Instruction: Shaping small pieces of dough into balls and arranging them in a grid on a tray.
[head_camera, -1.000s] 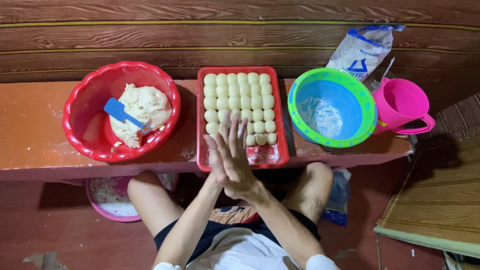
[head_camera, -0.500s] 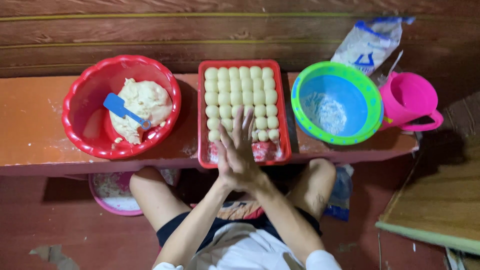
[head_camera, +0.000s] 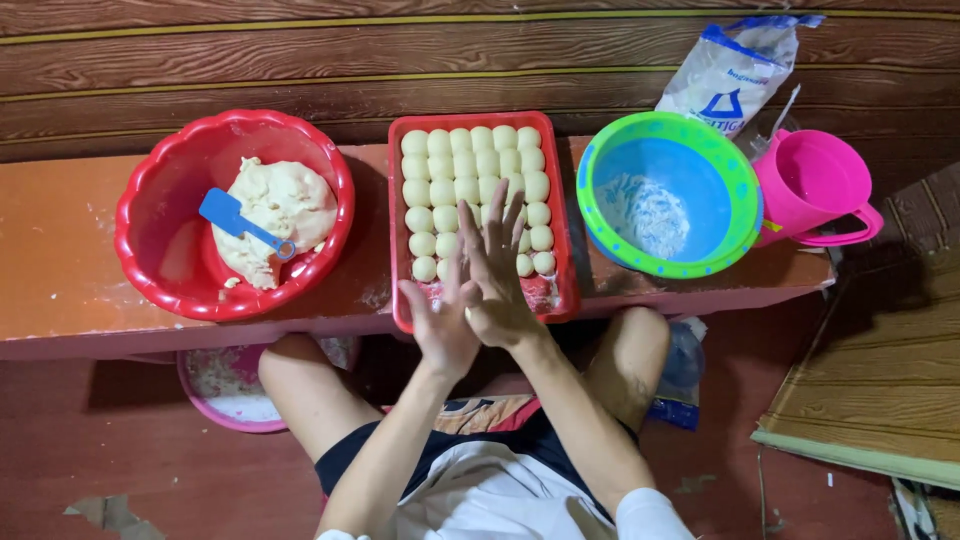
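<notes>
My left hand (head_camera: 440, 325) and my right hand (head_camera: 497, 270) are pressed palm to palm above the near end of a red rectangular tray (head_camera: 400, 290). A small bit of pale dough shows between the palms. The tray holds several rows of small round dough balls (head_camera: 440, 180). To the left, a red round bowl (head_camera: 165, 270) holds a lump of dough (head_camera: 285, 210) with a blue scraper (head_camera: 235, 218) lying on it.
All stand on a low orange bench (head_camera: 60, 290). A green-rimmed blue bowl (head_camera: 720, 170) with flour, a pink jug (head_camera: 815, 190) and a flour bag (head_camera: 735, 75) are at the right. A pink bowl (head_camera: 225, 395) sits on the floor under the bench.
My palms have slid against each other: the right hand has moved forward over the tray while the left has drawn back toward me.
</notes>
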